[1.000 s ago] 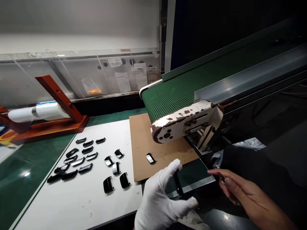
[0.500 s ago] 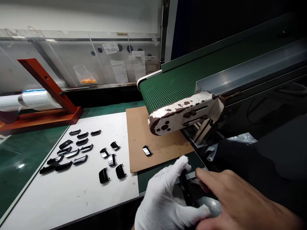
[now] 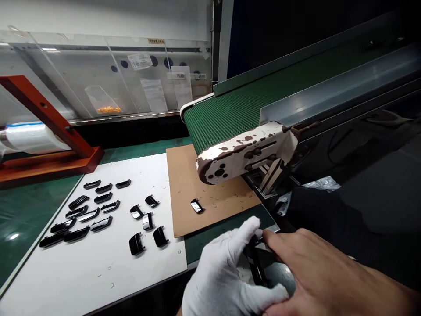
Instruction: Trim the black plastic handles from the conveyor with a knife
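Observation:
My left hand (image 3: 217, 272), in a white glove, is closed round a glossy black plastic part (image 3: 256, 265) held just off the table's front edge. My right hand (image 3: 322, 272) is bare and curls in from the right. Its index fingertip meets the upper end of that part, and its thumb is by the gloved thumb at the lower end. The far side of the part is hidden by my fingers. A similar black part (image 3: 197, 206) lies alone on a brown cardboard sheet (image 3: 184, 175). Several more black clip-edged parts (image 3: 136, 244) lie on a white board (image 3: 144, 281).
A green conveyor belt (image 3: 230, 116) slopes down from the right, its chipped white end (image 3: 226, 162) overhanging the cardboard. An orange stand (image 3: 49, 109) with a clear film roll (image 3: 33, 136) stands left. Small curved scraps dot the board and cardboard. Clear plastic panels line the back.
The view has shifted slightly, so the table and conveyor appear further left. My right index finger has moved a little inward against the part. Both hands keep hold of it.

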